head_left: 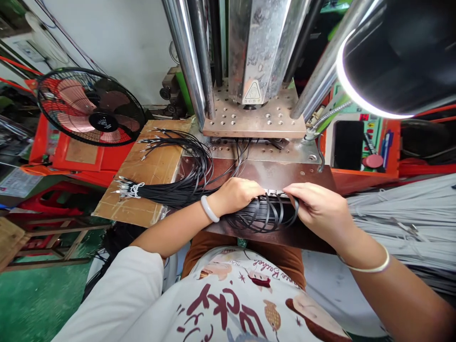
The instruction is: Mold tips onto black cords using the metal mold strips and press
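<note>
My left hand [237, 194] is closed, its fingertips pinching a black cable at the left end of a small metal strip [274, 192]. Across from it, my right hand [322, 206] is also closed, thumb and fingers pinching a looped black cable at the strip's right end. Several black cables [265, 216] arch over the strip and coil just below my hands. To the left, a tied bundle of black cables [167, 194] with pale tips runs beneath my left forearm. More loose cables [199, 147] curve above that bundle. My fingers partly hide the cable ends.
Ahead stands a press with a thick drilled plate [254, 126] and steel columns [190, 61]. Cardboard [149, 166] lies at left, near a fan [96, 107]. A ring lamp [395, 57] hangs at upper right. Grey cables [409, 223] and a phone [347, 145] lie right.
</note>
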The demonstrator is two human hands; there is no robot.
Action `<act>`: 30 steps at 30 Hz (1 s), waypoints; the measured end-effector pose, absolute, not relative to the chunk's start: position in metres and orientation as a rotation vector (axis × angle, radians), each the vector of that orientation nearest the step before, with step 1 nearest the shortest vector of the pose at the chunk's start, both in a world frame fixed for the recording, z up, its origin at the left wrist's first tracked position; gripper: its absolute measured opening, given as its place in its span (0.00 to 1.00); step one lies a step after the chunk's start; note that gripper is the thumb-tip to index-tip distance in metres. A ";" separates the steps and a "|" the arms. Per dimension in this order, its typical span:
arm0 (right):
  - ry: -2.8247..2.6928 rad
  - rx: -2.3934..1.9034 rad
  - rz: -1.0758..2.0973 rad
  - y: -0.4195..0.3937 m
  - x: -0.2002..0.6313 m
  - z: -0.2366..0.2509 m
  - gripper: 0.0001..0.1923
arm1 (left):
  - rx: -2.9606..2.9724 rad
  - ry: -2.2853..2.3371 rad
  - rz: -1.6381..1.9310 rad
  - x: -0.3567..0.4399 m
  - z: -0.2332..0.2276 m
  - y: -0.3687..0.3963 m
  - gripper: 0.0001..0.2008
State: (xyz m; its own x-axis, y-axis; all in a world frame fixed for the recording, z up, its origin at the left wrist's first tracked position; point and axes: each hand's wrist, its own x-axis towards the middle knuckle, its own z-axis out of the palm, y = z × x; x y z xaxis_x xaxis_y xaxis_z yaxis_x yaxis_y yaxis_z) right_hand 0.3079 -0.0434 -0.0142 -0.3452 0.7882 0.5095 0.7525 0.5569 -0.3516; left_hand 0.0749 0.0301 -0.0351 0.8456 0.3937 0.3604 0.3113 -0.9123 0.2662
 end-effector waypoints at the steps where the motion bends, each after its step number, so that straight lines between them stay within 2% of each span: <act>1: -2.158 -1.223 0.092 -0.043 0.308 -0.013 0.13 | 2.800 0.557 0.640 0.072 -0.033 0.030 0.13; 5: -2.150 -1.230 0.120 -0.044 0.318 -0.010 0.13 | 2.890 0.636 0.574 0.058 -0.015 0.032 0.13; 9: -2.030 -1.327 0.143 -0.039 0.329 -0.021 0.10 | 2.937 0.933 0.458 0.054 -0.005 0.036 0.12; 13: -1.950 -1.321 0.326 -0.032 0.330 -0.038 0.08 | 2.522 0.803 0.710 0.060 -0.020 0.044 0.12; 17: -2.082 -1.239 0.260 -0.030 0.329 -0.041 0.10 | 2.315 0.769 0.829 0.064 -0.037 0.047 0.10; 23: -2.123 -1.133 0.145 -0.032 0.330 -0.046 0.11 | 2.492 0.766 0.854 0.064 -0.039 0.042 0.10; 30: -1.948 -1.152 0.179 -0.034 0.332 -0.055 0.09 | 3.007 0.586 0.556 0.065 -0.027 0.019 0.16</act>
State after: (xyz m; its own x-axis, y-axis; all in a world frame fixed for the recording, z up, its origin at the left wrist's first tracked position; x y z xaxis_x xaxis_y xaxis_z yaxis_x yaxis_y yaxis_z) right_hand 0.3324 -0.0340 -0.0551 -0.2204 0.7759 0.5911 0.6554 0.5667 -0.4994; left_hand 0.0653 0.0191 -0.0270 0.8654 0.3686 0.3394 0.3587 -0.9287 0.0939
